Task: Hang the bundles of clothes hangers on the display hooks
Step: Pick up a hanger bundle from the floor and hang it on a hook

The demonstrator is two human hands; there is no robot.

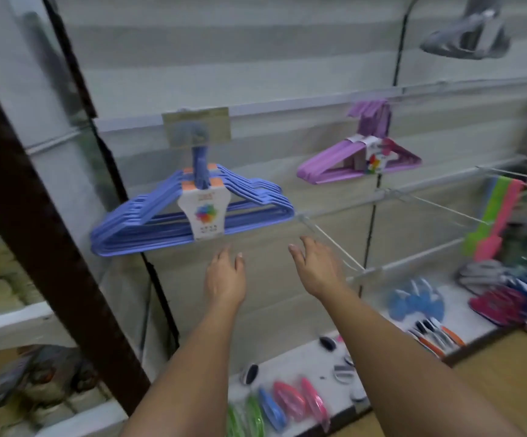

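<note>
A bundle of blue hangers [148, 222] with a white label hangs from a display hook on the slat wall, under a tan price tag [196, 124]. Further right, a purple bundle [334, 164] hangs on another hook. My left hand [224, 275] is just below the blue bundle, fingers straight, holding nothing. My right hand [317, 266] reaches forward beside it, fingers relaxed and empty, close to a bare white wire hook [331, 242] that sticks out from the wall.
A dark brown post [35, 234] runs down the left. More wire hooks [439, 205] jut out at right with green and pink items [492, 216]. A low white shelf [306, 357] holds brushes, clips and packets. A grey hanger bundle [464, 36] hangs top right.
</note>
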